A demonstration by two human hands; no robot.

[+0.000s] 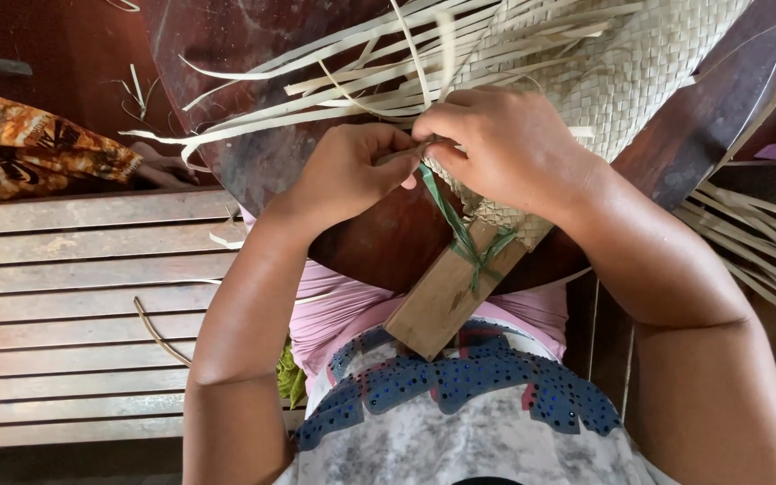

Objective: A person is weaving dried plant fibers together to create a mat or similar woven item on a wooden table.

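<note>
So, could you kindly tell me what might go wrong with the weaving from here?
The thin strip pinched between the left hand and right hand could snap or slip from their grip. The loose strands fanned beside the woven mat might tangle. The green tie around the wooden block may loosen.
</note>
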